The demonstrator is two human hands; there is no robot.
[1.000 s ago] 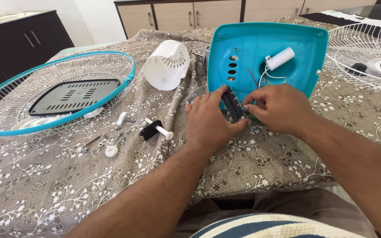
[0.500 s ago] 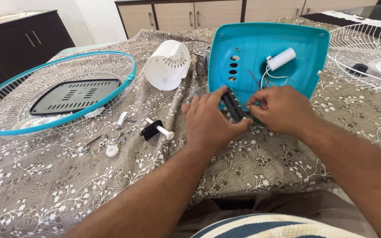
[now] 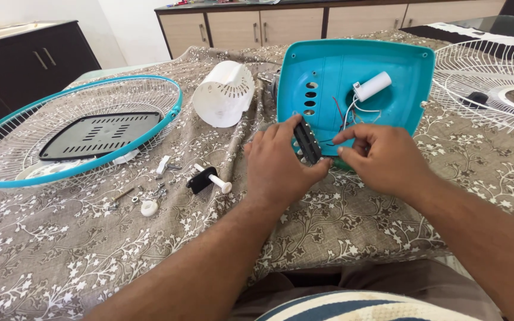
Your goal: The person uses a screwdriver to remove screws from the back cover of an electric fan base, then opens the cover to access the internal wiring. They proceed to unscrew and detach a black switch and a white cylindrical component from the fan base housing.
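Note:
My left hand [image 3: 278, 166] grips a narrow black switch block [image 3: 307, 141], tilted up against the front edge of a teal plastic fan base shell [image 3: 388, 65]. Thin wires run from the block into the shell, where a white cylindrical capacitor [image 3: 372, 86] lies beside a row of oval holes. My right hand [image 3: 382, 159] is just right of the block, its thumb and forefinger pinched together at the wires by the shell's lower rim.
On the patterned cloth [image 3: 90, 238] lie a white vented motor cover [image 3: 224, 93], a teal-rimmed fan guard [image 3: 75, 131] holding a black vented plate [image 3: 99, 134], a black and white knob piece [image 3: 207, 177], small screws and washers [image 3: 144, 199], and a white wire guard [image 3: 495, 77] at right.
My left hand has lifted and tilted the black block a little higher. My right fingers have shifted from the block to the wires. The view has dropped slightly.

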